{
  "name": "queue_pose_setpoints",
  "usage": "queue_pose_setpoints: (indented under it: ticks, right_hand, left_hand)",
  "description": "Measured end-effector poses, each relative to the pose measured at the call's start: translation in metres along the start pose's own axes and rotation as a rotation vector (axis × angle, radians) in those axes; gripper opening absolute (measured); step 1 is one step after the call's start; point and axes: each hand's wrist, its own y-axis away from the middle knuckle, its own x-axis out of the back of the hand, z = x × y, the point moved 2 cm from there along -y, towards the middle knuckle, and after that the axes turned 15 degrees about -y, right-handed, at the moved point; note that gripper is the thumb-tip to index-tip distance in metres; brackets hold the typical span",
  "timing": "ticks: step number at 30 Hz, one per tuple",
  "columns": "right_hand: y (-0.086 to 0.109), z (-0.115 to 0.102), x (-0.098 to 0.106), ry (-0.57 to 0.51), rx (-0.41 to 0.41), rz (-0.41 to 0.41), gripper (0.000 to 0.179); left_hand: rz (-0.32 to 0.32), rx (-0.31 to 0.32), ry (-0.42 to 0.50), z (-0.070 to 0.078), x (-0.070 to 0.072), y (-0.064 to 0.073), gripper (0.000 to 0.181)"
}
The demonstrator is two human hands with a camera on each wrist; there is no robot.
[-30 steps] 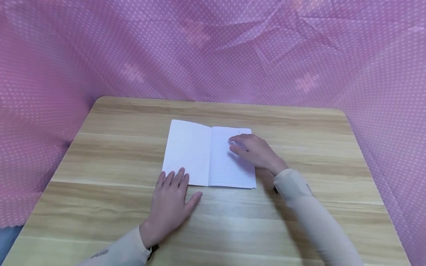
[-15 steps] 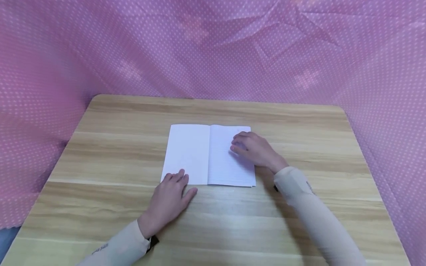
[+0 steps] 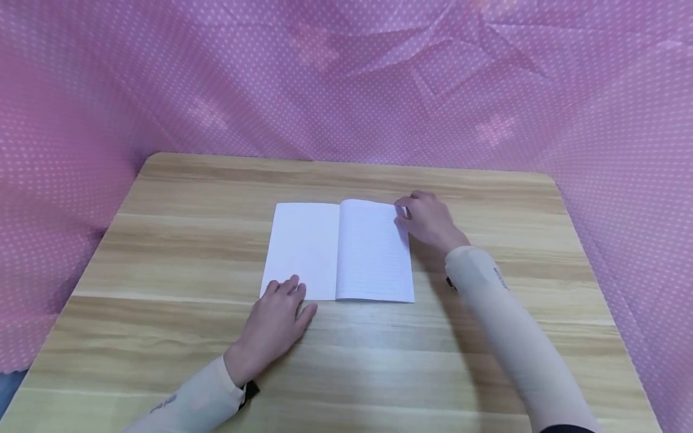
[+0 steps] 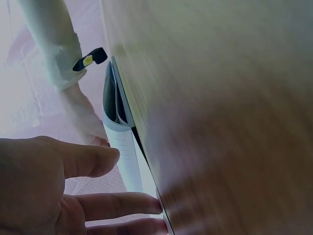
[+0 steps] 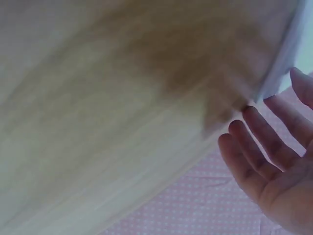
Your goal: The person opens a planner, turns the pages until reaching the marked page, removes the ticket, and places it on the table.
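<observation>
An open notebook (image 3: pixel 373 258) lies on the wooden table, its left page blank and its right page lined. My left hand (image 3: pixel 273 328) rests fingertips on the lower left corner of the blank page, fingers spread and slightly bent. At the upper right corner of the lined page is my right hand (image 3: pixel 431 219), thumb over the page and fingers at its outer edge. The right wrist view shows those fingers (image 5: pixel 259 137) loosely bent beside the page corner, a gap between thumb and index finger. In the left wrist view, the right-hand pages (image 4: pixel 113 98) bow up from the table.
The wooden table (image 3: pixel 178 252) has rounded far corners. Pink dotted cloth (image 3: pixel 346 90) hangs behind it and along both sides. Pale sleeves (image 3: pixel 503 325) cover both forearms, and a dark band (image 4: pixel 93 59) shows at the right wrist.
My right hand has moved from over the lined page outward to its upper right corner. The right page now bulges near the fold. My left hand has stayed at the lower left corner.
</observation>
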Motion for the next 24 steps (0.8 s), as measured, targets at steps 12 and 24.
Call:
queue_pose_setpoints:
  ticks: [12, 24]
  right_hand:
    - [-0.002, 0.001, -0.003, -0.113, 0.049, 0.163, 0.013]
    - [-0.01, -0.019, 0.008, -0.874, -0.167, 0.129, 0.015]
  left_hand:
    - [-0.064, 0.021, 0.019, 0.0, 0.002, -0.001, 0.039]
    - [-0.071, 0.032, 0.044, -0.001, 0.003, 0.0, 0.041]
